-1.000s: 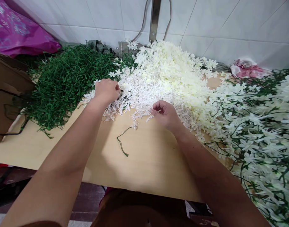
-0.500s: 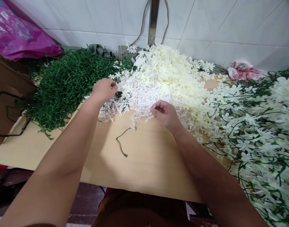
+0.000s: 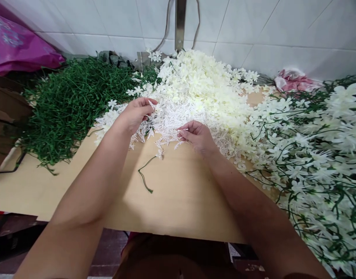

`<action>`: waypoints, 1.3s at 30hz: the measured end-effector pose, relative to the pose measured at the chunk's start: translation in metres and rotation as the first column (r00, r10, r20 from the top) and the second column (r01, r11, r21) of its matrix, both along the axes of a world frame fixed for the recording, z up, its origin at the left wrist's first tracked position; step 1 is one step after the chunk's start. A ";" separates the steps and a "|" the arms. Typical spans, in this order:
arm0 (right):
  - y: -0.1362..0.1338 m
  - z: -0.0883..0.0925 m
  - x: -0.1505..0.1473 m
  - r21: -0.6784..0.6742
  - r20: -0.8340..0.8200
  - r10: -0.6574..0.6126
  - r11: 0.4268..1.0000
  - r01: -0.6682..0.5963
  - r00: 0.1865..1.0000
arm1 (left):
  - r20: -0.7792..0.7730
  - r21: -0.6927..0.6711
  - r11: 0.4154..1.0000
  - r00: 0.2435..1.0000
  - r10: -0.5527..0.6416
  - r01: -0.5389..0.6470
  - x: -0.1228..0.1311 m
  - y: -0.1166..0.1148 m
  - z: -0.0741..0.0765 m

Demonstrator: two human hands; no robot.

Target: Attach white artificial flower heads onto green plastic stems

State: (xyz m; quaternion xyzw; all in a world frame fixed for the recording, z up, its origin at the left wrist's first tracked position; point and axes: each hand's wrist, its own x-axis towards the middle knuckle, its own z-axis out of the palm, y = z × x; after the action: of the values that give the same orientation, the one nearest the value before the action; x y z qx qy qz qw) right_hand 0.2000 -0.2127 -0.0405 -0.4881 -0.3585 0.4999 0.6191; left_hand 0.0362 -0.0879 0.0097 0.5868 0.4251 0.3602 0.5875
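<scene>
My left hand (image 3: 139,112) is closed in a pinch at the left side of the loose white stamen pieces (image 3: 180,110), with a thin white piece (image 3: 151,104) showing at its fingertips. My right hand (image 3: 198,136) pinches a small white stamen piece (image 3: 182,130) at the near edge of the same pile. Between my forearms, a single green stem (image 3: 143,179) with a white stamen tip (image 3: 159,154) lies on the tabletop. Behind the stamen pieces rises a heap of cream-white artificial petals (image 3: 204,77).
Green plastic stems (image 3: 79,104) are heaped at left, beside a cardboard box (image 3: 6,100) and a pink bag (image 3: 21,46). Stemmed white flowers (image 3: 317,166) cover the right side. A red-and-white cloth (image 3: 297,80) lies by the tiled wall (image 3: 253,27). The tan tabletop (image 3: 178,193) ends near my body.
My left hand has moved right over the white stamen pieces, and its fingers now reach further into them. My right hand stays at the pile's near edge. The view has shifted slightly.
</scene>
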 end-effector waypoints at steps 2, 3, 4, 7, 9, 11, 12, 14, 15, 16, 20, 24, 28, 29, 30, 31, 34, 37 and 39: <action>0.001 -0.001 0.000 -0.016 -0.035 -0.039 0.999 0.039 0.999 | 0.054 -0.060 0.998 0.999 0.000 0.003 0.006 -0.006 0.003; 0.002 -0.001 0.000 -0.030 -0.057 -0.065 0.998 0.063 0.996 | 0.079 -0.105 0.994 0.997 -0.002 0.010 0.010 -0.010 0.004; 0.003 -0.001 0.001 -0.045 -0.083 -0.093 0.995 0.090 0.992 | 0.100 -0.154 0.988 0.995 -0.011 0.026 0.013 -0.014 0.005; 0.005 -0.001 0.001 -0.078 -0.175 -0.165 0.985 0.153 0.971 | 0.162 -0.278 0.953 0.984 -0.075 0.118 0.025 -0.028 0.004; 0.006 -0.002 0.002 -0.085 -0.230 -0.190 0.981 0.174 0.955 | 0.210 -0.328 0.927 0.971 -0.114 0.180 0.032 -0.037 0.002; 0.005 -0.002 0.003 -0.086 -0.274 -0.188 0.982 0.171 0.943 | 0.255 -0.366 0.906 0.959 -0.123 0.213 0.039 -0.044 -0.002; 0.005 -0.002 0.004 -0.081 -0.292 -0.178 0.984 0.162 0.940 | 0.275 -0.382 0.897 0.954 -0.120 0.223 0.041 -0.047 -0.004; 0.005 -0.003 0.005 -0.062 -0.317 -0.149 0.989 0.137 0.937 | 0.305 -0.408 0.882 0.946 -0.112 0.235 0.045 -0.050 -0.007; 0.005 -0.004 0.005 -0.052 -0.326 -0.136 0.991 0.126 0.936 | 0.314 -0.418 0.877 0.943 -0.107 0.238 0.046 -0.052 -0.008; 0.005 -0.004 0.005 -0.046 -0.336 -0.126 0.992 0.117 0.933 | 0.320 -0.427 0.872 0.942 -0.100 0.238 0.046 -0.053 -0.009; 0.005 -0.005 0.002 -0.047 -0.365 -0.101 0.995 0.090 0.925 | 0.335 -0.447 0.866 0.940 -0.068 0.222 0.046 -0.055 -0.011; 0.003 -0.003 -0.001 0.022 -0.328 -0.036 0.999 0.046 0.944 | 0.360 -0.437 0.864 0.929 -0.089 0.252 0.044 -0.057 -0.008; 0.003 -0.002 -0.003 0.081 -0.344 0.023 0.997 0.005 0.939 | 0.354 -0.444 0.863 0.932 -0.077 0.240 0.043 -0.059 -0.007; 0.003 -0.001 -0.003 0.083 -0.357 0.024 0.997 0.006 0.934 | 0.346 -0.445 0.866 0.936 -0.071 0.230 0.043 -0.060 -0.007; 0.002 -0.001 -0.004 0.076 -0.366 0.019 0.997 0.010 0.931 | 0.332 -0.444 0.869 0.941 -0.068 0.219 0.044 -0.060 -0.008; 0.002 0.000 -0.004 0.061 -0.370 0.007 0.998 0.016 0.929 | 0.312 -0.438 0.875 0.948 -0.068 0.207 0.044 -0.061 -0.009; 0.002 0.001 -0.005 -0.006 -0.376 -0.060 0.998 0.062 0.925 | 0.203 -0.346 0.929 0.977 -0.067 0.136 0.045 -0.061 -0.012; 0.001 0.002 -0.004 -0.032 -0.386 -0.103 0.995 0.099 0.917 | 0.018 -0.021 1.000 1.000 -0.018 0.018 0.043 -0.061 -0.008; 0.000 0.002 -0.004 -0.025 -0.372 -0.108 0.994 0.106 0.922 | -0.124 0.260 0.965 0.990 0.065 -0.030 0.038 -0.061 -0.001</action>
State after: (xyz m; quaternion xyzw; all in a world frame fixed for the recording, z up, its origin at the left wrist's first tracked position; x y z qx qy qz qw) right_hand 0.1965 -0.2124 -0.0389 -0.4045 -0.2060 0.5498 0.7012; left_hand 0.0745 -0.1490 0.0087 0.6703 0.4264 0.3871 0.4681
